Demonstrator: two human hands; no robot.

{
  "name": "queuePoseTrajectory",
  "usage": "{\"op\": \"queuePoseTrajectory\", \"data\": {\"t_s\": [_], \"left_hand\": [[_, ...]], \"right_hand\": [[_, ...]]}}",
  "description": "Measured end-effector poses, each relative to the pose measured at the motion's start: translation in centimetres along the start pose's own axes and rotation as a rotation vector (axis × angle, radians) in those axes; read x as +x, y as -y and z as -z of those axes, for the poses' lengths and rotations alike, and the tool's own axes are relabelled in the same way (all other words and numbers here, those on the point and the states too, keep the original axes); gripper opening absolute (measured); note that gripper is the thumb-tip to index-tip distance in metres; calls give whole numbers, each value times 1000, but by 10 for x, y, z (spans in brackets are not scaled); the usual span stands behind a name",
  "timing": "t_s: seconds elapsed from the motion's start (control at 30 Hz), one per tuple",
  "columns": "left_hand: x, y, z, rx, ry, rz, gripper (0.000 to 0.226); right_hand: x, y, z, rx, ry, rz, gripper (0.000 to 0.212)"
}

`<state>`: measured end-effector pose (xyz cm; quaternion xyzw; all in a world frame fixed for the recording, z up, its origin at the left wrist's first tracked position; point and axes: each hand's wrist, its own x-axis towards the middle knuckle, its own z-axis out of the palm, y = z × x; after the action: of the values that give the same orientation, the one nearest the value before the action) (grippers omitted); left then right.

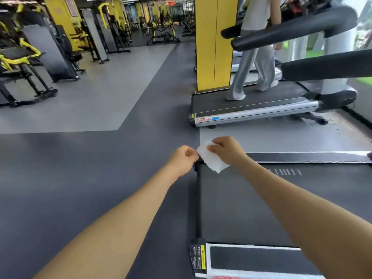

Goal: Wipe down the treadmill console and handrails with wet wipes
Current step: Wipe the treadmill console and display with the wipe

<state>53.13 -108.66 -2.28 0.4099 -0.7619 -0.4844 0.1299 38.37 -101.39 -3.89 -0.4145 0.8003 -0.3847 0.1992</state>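
- Head view, hands: both bare forearms reach forward and converge near the middle of the frame, over the rear end of a treadmill belt.
- Right hand [225, 151] has its fingers curled down over the upper edge of a white wet wipe [212, 159], gripping it; the sheet hangs below the hand, a corner pointing down.
- Left hand [184, 158] is loosely fisted, thumb and fingertips drawn together right at the wipe's left edge; whether it actually pinches the sheet cannot be told.
- Head view, surface: beneath the hands lies the near treadmill [271, 198], its dark belt running toward the right, a silver side rail along the far edge and a yellow-and-black warning sticker [198, 258] at the lower corner.
- Floor [80, 168] is dark grey with a paler grey panel further back.
- Head view, room: a second treadmill [251, 109] stands beyond, where a person in grey trousers [253, 63] walks between black padded handrails [298, 31].
- Yellow pillar [215, 43] rises beside it; yellow-and-black gym machines [30, 57] fill the left background.
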Motion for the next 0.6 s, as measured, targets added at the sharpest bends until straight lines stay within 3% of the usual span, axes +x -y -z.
{"op": "queuePoseTrajectory", "data": {"t_s": [0.17,0.4,0.6], "left_hand": [[71,-28,-6,272,123,-148,20],[183,-64,-43,399,274,-300,24],[272,-92,-108,421,530,-492,22]], "right_hand": [[62,-33,18,158,-163,-161,27],[109,-65,64,184,-334,-331,17],[134,-105,90,145,-588,-541,33]]}}
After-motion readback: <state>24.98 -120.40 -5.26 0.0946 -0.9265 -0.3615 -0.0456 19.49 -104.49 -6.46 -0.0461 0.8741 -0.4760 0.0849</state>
